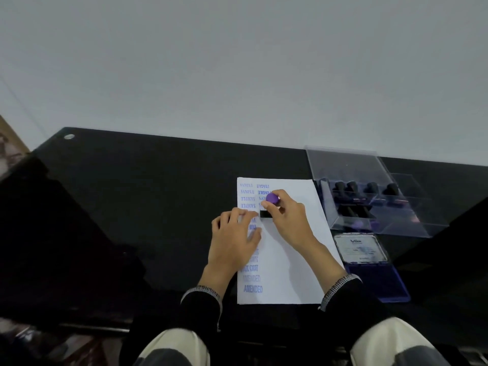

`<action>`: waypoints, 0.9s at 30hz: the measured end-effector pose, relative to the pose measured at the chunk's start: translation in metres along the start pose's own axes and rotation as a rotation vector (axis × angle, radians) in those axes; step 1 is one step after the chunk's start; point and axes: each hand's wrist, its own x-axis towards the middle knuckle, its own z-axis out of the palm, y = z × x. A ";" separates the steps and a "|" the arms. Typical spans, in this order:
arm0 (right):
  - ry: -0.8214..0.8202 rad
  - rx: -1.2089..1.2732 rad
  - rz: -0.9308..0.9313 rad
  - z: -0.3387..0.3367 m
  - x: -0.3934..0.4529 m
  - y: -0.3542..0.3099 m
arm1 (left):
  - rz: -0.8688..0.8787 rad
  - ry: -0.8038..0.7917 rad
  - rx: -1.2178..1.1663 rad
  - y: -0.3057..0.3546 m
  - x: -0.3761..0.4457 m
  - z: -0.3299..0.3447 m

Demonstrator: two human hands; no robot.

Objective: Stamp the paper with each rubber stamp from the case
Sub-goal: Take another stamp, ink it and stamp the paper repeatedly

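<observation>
Two knees in light trousers (174,347) fill the bottom edge of the view, and above them two dark sleeves with patterned cuffs reach over a black glossy table (132,207). On this table lies a white paper (290,273), with blue stamped words running down its left side, such as SAMPLE, FRAGILE and AMENDED. Over the upper part of the paper the right hand (287,217) grips a rubber stamp (270,204) with a purple knob; the fingers and the thumb curl around its handle, and its black base touches the sheet just to the right of the printed column. On the left edge of the paper the left hand (235,239) rests flat with straight, spread fingers, and its fingertips lie just beside the stamp base. To the right of the paper stands a clear plastic case (369,191) with its lid raised, and several dark stamps sit inside it in a row. Nearer to the person, just beside the paper's right edge, an open ink pad (377,281) shows its blue cushion, with its lid folded back toward the case.
</observation>
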 end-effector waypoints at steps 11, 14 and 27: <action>0.027 -0.063 0.014 0.006 -0.001 0.006 | -0.013 -0.010 0.011 0.001 0.001 0.001; 0.031 -0.061 0.018 0.006 -0.001 0.005 | -0.009 -0.005 0.017 0.000 0.001 0.001; 0.043 -0.057 0.007 0.009 -0.005 0.008 | 0.004 0.024 0.004 0.001 0.000 0.001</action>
